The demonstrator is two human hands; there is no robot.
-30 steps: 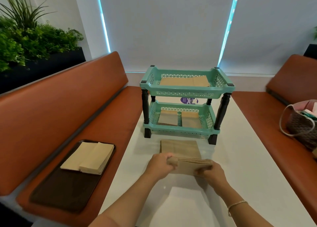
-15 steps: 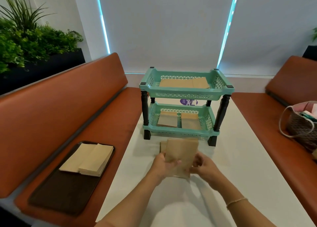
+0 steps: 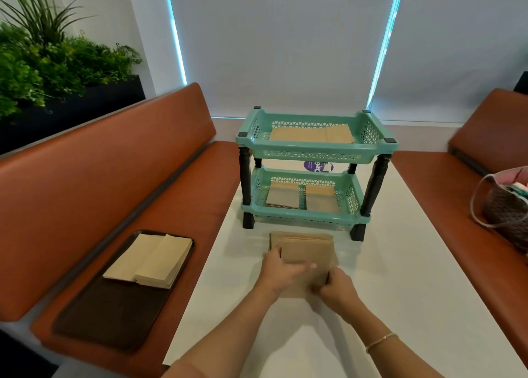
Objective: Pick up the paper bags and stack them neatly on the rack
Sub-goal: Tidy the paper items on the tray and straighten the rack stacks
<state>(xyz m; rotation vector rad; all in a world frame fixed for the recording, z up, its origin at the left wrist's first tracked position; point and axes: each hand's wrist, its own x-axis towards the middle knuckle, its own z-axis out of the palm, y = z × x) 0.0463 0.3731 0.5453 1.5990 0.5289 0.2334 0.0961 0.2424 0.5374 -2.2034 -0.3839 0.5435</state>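
On the white table (image 3: 400, 263), just before the teal rack (image 3: 317, 154) — left hand (image 3: 278, 272) and right hand (image 3: 337, 290) curled round a bundle of paper bags (image 3: 310, 252) — square the edges flush, then slide in level

The rack (image 3: 315, 172) stands on the worktop (image 3: 400, 277) at the centre of the frame, with paper bags in both tiers: one layer in the upper tier (image 3: 313, 134), two piles side by side in the lower tier (image 3: 303, 196). Just below the rack in the frame, a stack of paper bags (image 3: 307, 252) lies on the worktop, with the left hand (image 3: 281, 273) at its left edge and the right hand (image 3: 335, 290) at its lower right corner. At lower left, a tray (image 3: 94, 317) on the bench seat (image 3: 183, 209) carries more bags (image 3: 150, 260) at its upper end. A handbag (image 3: 505, 209) sits on the opposite seat at the right edge. Plants (image 3: 48, 60) fill the upper left, behind the bench back.
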